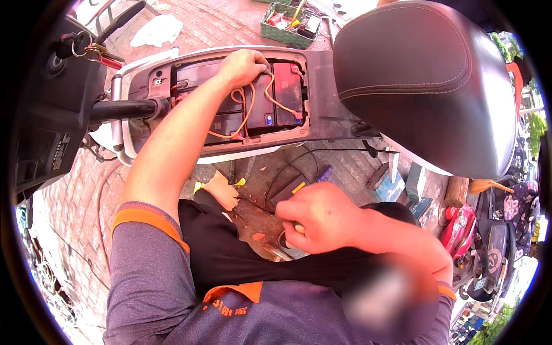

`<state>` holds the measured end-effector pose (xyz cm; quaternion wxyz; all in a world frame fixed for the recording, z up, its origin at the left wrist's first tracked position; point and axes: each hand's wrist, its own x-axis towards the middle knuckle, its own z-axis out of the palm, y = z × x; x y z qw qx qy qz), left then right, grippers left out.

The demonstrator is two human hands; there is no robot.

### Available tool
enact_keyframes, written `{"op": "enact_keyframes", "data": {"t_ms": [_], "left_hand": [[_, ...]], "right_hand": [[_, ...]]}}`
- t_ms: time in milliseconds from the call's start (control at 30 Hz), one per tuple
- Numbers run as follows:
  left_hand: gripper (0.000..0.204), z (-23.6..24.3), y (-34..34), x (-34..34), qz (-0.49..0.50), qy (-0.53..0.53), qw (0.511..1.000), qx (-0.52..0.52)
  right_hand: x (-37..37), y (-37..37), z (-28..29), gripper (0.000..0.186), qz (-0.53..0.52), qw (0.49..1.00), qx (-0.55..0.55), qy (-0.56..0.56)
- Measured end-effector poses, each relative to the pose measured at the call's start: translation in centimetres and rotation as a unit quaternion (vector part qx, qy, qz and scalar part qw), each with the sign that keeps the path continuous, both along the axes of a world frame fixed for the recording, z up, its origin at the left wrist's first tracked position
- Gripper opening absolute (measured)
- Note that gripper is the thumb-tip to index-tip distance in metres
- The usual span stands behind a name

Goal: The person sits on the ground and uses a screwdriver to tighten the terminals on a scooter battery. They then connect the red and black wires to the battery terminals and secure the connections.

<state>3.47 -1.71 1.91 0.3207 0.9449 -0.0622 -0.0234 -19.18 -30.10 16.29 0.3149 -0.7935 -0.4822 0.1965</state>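
Observation:
My left hand (246, 68) reaches into the open battery compartment of an electric scooter, fingers pinched at the upper end of an orange wire (270, 92). That wire runs down to a terminal on the reddish-looking battery (287, 86) at the right. Another orange wire (248, 118) loops beside it toward the lower batteries. Over my lap, my right hand (319, 218) is closed. A small yellowish bit shows beneath its curled fingers, but what it belongs to is hidden.
The black scooter seat (425, 80) rises right of the compartment, the handlebar column (123, 109) at left. Beyond stands a green basket (290, 26) of tools. Boxes (388, 184) and a dark device with a cable (290, 187) lie on the brick ground near my knees.

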Motion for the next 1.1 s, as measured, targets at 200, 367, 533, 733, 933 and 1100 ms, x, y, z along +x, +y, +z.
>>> {"op": "enact_keyframes", "data": {"t_ms": [200,367,533,733,933,1100], "left_hand": [[0.029,0.7,-1.8,0.2,0.031,-0.002,0.999,0.043],[0.025,0.8,-1.1,0.5,0.006,0.042,0.999,0.021],[0.034,-0.1,-1.1,5.6,-0.038,0.124,0.978,0.161],[0.044,-3.6,0.5,9.6,-0.237,-0.052,0.854,0.46],[0.037,-2.5,-4.7,6.7,0.032,0.016,0.951,0.306],[0.042,-2.2,1.8,5.7,0.064,0.107,0.97,0.208]], "right_hand": [[-6.2,-2.3,-3.8,0.016,0.028,1.0,-0.013,-0.002],[-5.0,-2.9,-4.7,0.021,0.047,0.997,-0.054,0.005],[-5.1,-2.8,-3.7,0.02,0.082,0.995,-0.051,0.009],[-5.6,-3.9,-2.7,0.019,0.083,0.997,-0.007,-0.002],[-4.6,-2.3,-3.7,0.016,0.035,0.998,-0.012,-0.046],[-4.9,-2.1,-2.5,0.019,0.047,0.998,-0.02,-0.039]]}}
